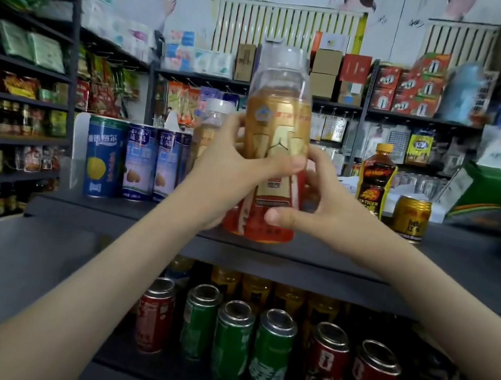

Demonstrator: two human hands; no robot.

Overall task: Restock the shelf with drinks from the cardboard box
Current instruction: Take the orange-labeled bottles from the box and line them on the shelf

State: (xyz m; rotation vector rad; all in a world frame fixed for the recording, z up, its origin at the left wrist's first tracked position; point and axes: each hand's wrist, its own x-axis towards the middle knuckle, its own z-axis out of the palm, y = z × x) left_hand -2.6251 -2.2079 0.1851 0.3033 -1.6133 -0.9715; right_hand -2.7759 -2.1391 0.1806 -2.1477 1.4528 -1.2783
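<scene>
Drink bottle (278,112) gripped by both hands. Left hand (226,170) curled round mid-label, fingers across front. Right hand (317,209) curled round lower body, thumb in front. Two-handed hold likely steadies tall bottle for setting down, label facing out. Base at front edge of top shelf (460,254); contact unclear. Long axis upright, clear cap up. Blue cans (105,155) and second bottle (211,125) stand behind-left.

Clear glossy plastic bottle (273,147), shiny metal cans (231,340), matt dark shelf (458,266)
</scene>
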